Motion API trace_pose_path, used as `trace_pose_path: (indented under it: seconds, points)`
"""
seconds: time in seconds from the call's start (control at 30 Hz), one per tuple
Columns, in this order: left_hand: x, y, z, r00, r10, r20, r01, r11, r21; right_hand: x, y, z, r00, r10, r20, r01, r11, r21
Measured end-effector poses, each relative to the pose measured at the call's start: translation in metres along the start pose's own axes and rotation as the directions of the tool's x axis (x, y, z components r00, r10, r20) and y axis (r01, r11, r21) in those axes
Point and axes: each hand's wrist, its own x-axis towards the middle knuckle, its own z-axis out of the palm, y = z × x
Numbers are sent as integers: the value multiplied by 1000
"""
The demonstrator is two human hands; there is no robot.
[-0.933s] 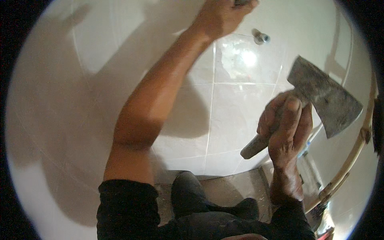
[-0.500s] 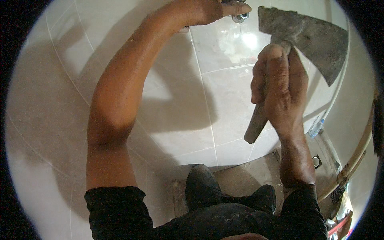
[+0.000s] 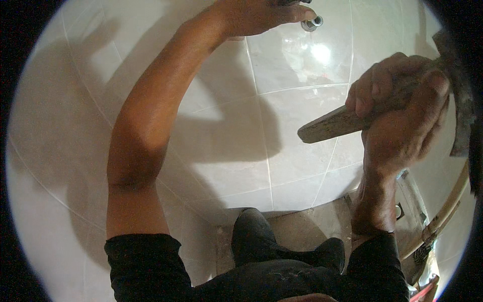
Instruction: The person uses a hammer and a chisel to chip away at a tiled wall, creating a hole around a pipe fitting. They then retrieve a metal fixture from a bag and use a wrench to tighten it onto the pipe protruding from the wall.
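Observation:
My left hand (image 3: 251, 16) reaches to the top edge of the view, against the tiled wall. One of its digits points at a round metal pipe fitting (image 3: 312, 23) that sticks out of the wall, close to or touching it. Part of a dark thing shows at the top by these fingers, too cut off to name; the hand looks closed around it. On the right, my right hand (image 3: 395, 133) grips a hatchet (image 3: 329, 125) by its worn wooden handle. The handle's butt points left, while the dark, broad blade lies at the right rim, partly lost in shadow.
Pale glossy tiles (image 3: 297, 118) cover the wall before me. Below are a dusty floor ledge (image 3: 322, 221) and a white-ringed round opening (image 3: 399, 211). A tan pole (image 3: 445, 216) slants along the right side, with clutter at its lower end.
The hatchet has swung right and away from the fitting, its handle turning from steep to nearly level. My left hand stays almost in place; more of the fitting's open end shows.

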Motion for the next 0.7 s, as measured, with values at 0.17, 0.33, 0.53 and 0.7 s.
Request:
trace_pose_path:
  seconds: [0.17, 0.33, 0.53, 0.7]
  points:
    - [-11, -3, -1, 990, -132, 47, 133, 991, -12, 20, -1, 5, 984, 111, 141, -19, 844, -535]
    - [3, -18, 13, 1000, 25, -11, -26, 998, -51, 20, -8, 24, 946, 285, 155, -202, 892, -405]
    - [-45, -95, 36, 800, 67, -597, -381, 825, -417, -8, -34, 6, 996, 92, 6, -90, 988, -129]
    - [-50, -98, 59, 625, -30, -780, -664, 504, -552, -51, -36, -6, 969, 238, 64, -231, 967, -103]
